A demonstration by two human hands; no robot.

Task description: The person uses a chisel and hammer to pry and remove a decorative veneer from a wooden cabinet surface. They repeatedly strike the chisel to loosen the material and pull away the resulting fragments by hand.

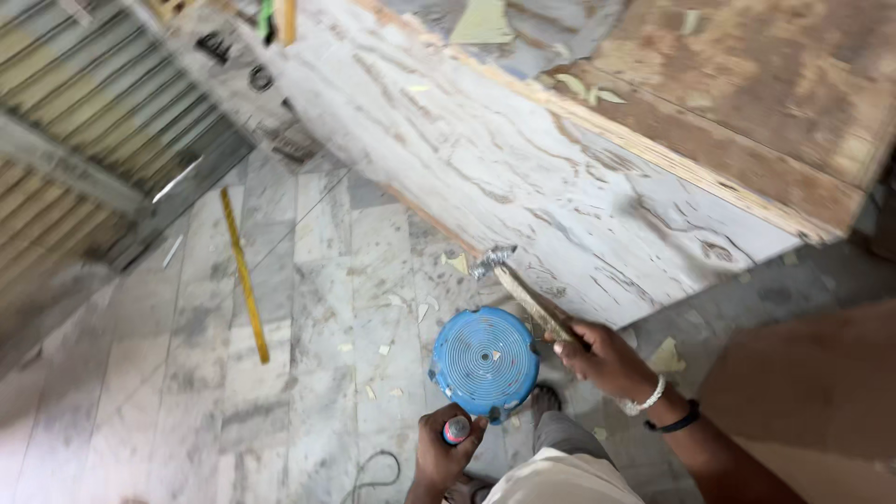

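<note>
Marble floor [308, 308], scraped board [523, 159]; right hand [597, 355] holds hammer [523, 289].

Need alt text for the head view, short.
The right hand holds a hammer against a white board leaning over a marble floor. The left hand grips a small pink-tipped object beside a round blue stool.

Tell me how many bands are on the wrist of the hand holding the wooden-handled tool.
2: a white beaded bracelet nearer the right hand, and a thin black band just behind it on the forearm. The left hand's wrist is mostly out of view.
</note>
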